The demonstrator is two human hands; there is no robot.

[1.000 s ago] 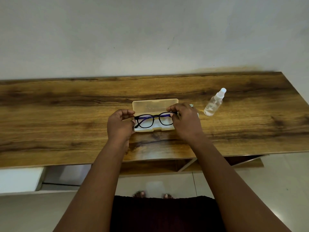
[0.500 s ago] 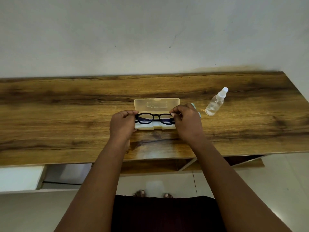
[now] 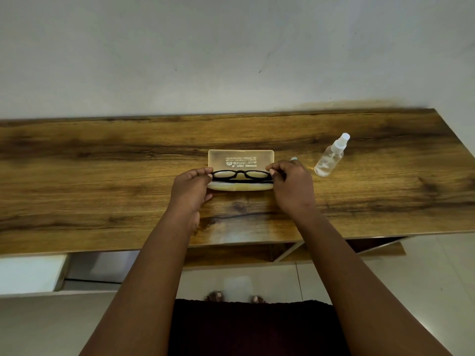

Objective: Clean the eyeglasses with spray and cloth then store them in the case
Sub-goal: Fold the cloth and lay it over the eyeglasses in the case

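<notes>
Pinching the black eyeglasses [image 3: 242, 175] at either end, the left hand [image 3: 190, 188] and right hand [image 3: 291, 185] curl fingers round the frame's corners, holding it over the open translucent case [image 3: 241, 160] on the wooden table [image 3: 102, 176]; the clear spray bottle [image 3: 330, 156] lies tilted near the right hand

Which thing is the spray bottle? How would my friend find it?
Look at the long wooden table against the white wall. Right of the open case and the right hand stands the spray bottle: small, clear, with a white nozzle cap, the only see-through bottle there.
</notes>
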